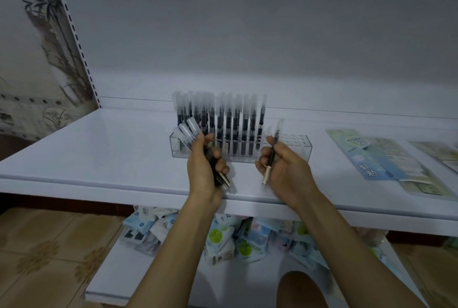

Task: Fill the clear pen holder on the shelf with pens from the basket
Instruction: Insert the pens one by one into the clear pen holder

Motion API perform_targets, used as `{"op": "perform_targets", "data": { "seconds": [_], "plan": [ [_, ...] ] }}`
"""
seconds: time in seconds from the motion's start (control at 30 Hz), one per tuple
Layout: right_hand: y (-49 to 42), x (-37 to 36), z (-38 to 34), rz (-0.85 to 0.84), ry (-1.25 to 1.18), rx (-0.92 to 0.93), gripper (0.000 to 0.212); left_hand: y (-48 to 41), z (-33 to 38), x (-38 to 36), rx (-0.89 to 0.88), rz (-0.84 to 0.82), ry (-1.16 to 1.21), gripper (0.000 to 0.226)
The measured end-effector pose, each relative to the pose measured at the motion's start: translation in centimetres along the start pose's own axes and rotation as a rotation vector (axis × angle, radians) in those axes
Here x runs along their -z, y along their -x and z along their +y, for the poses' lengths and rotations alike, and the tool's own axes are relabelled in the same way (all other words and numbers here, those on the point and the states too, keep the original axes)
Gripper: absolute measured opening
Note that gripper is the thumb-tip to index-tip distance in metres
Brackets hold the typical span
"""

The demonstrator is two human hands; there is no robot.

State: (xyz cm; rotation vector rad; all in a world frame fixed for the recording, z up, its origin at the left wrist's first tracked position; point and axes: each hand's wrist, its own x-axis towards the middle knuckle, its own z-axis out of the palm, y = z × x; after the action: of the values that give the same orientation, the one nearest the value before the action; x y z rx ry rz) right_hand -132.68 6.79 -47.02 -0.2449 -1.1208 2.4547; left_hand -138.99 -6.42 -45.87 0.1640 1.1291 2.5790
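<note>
Before the clear pen holder (301,150) (mostly filled), the left hand (202,171) grips several pens (189,131). The right hand (287,169) pinches one pen (273,150).

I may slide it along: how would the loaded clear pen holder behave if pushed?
The clear pen holder looks rigid and would probably slide easily on the glossy shelf. Tall pens load its left and middle only, so a high push might tip it.

Dim white shelving (99,154), tan tiled floor (49,245), seemingly bamboo-patterned wall (24,47)
</note>
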Motion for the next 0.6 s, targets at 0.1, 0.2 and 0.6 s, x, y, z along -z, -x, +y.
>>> {"op": "perform_targets", "data": {
  "seconds": [0.1, 0.2, 0.6],
  "plan": [
    [-0.2, 0.0, -0.4, -0.054, 0.128, 0.09, 0.019, -0.3, 0.0, 0.3, -0.01, 0.007, -0.026, 0.014],
    [-0.9, -0.4, -2.1, -0.036, 0.152, 0.197, 0.016, -0.5, 0.0, 0.7, -0.005, 0.004, -0.027, 0.008],
    [-5.7, -0.9, -5.3, 0.139, 0.432, 0.376, 0.02, -0.9, -0.5, 0.7, -0.01, -0.061, -0.168, 0.015]
  ]
}}
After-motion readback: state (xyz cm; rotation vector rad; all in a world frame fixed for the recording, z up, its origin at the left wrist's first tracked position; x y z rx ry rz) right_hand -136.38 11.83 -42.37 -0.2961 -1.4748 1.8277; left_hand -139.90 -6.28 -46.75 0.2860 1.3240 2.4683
